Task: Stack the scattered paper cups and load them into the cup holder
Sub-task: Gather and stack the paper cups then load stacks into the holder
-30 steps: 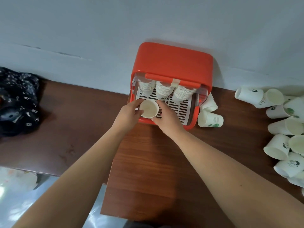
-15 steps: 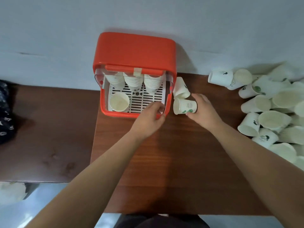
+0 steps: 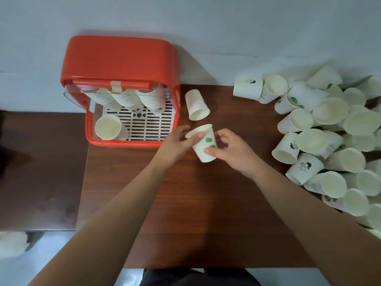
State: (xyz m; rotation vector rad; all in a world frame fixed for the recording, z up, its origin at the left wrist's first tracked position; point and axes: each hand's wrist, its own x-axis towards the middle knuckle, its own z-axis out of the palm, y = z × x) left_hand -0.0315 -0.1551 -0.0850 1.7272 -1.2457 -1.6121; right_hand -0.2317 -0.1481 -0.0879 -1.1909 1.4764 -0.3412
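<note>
Both hands hold one white paper cup [image 3: 203, 144] with green print, tilted, just right of the orange cup holder [image 3: 119, 58]. My left hand [image 3: 177, 143] grips the cup near its rim; my right hand [image 3: 231, 149] pinches it near the base. Inside the holder, three cup stacks [image 3: 123, 100] lean over a white slatted tray [image 3: 144, 124], and a single cup [image 3: 108, 126] stands upright at its front left. Another cup [image 3: 196, 106] lies on its side beside the holder.
A large heap of several loose paper cups [image 3: 329, 141] covers the right side of the brown wooden table [image 3: 185, 203]. A white wall runs behind. A lower dark surface [image 3: 37, 172] sits to the left.
My right hand lifted the green-printed cup off the table and brought it toward me. My left hand left the holder's front edge and took hold of that cup's rim.
</note>
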